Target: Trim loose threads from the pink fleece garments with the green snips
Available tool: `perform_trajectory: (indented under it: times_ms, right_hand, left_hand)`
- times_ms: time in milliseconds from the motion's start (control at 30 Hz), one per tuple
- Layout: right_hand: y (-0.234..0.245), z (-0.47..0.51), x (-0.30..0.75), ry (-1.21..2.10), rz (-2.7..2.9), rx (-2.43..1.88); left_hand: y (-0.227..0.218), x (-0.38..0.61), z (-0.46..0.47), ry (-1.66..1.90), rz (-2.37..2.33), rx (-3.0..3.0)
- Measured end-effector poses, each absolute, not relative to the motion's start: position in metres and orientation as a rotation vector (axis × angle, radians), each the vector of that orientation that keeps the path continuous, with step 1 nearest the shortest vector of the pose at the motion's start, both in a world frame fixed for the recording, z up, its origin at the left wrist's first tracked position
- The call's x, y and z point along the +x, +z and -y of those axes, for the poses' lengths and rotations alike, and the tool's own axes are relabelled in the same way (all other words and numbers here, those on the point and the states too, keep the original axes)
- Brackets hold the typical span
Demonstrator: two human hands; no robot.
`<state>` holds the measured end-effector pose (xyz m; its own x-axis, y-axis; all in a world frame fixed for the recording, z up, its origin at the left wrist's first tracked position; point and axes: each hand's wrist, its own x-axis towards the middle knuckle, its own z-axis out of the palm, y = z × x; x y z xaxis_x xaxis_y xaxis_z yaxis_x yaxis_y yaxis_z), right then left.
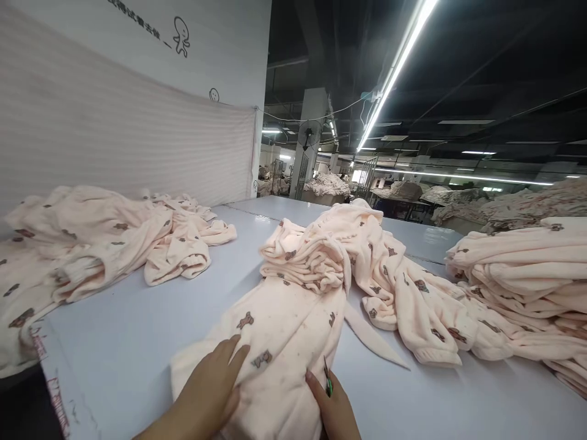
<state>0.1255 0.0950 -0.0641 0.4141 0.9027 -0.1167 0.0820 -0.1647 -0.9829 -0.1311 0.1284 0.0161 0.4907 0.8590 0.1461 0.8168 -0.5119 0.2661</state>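
Note:
A pale pink fleece garment (pixel 279 342) printed with small brown bears lies spread in front of me, its far end bunched into folds. My left hand (pixel 213 379) rests on its left side, fingers stretched over the cloth and apart from the thumb. At the right edge of the garment, my right hand (pixel 337 403) holds small thread snips (pixel 329 385) with a green handle and dark blades pointing up. The thumb of that hand touches the fabric. A narrow pointed strip of the same fleece (pixel 373 339) sticks out to the right on the table.
The pale blue-grey table (pixel 137 336) bears a loose heap of matching garments (pixel 101 238) at left. More garments (pixel 413 305) trail rightward to a stack (pixel 527 269). A striped curtain (pixel 137 140) hangs behind the left heap. Fabric piles (pixel 328 184) and a fan (pixel 309 133) are farther off.

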Motion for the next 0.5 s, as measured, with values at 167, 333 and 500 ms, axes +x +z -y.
perform_trajectory:
  times_ms: [167, 333, 500]
  right_hand:
    - [-0.064, -0.091, 0.123, 1.037, 0.924, -1.575]
    - [-0.066, -0.077, 0.128, 1.178, 0.876, -1.579]
    - [-0.064, -0.063, 0.129, 1.141, 0.912, -1.616]
  left_hand:
    - [0.065, -0.096, -0.104, 0.512, -1.431, 2.464]
    - [0.048, -0.066, -0.06, 0.268, -1.038, 2.397]
    - [0.071, -0.112, -0.092, 0.235, -0.657, 2.05]
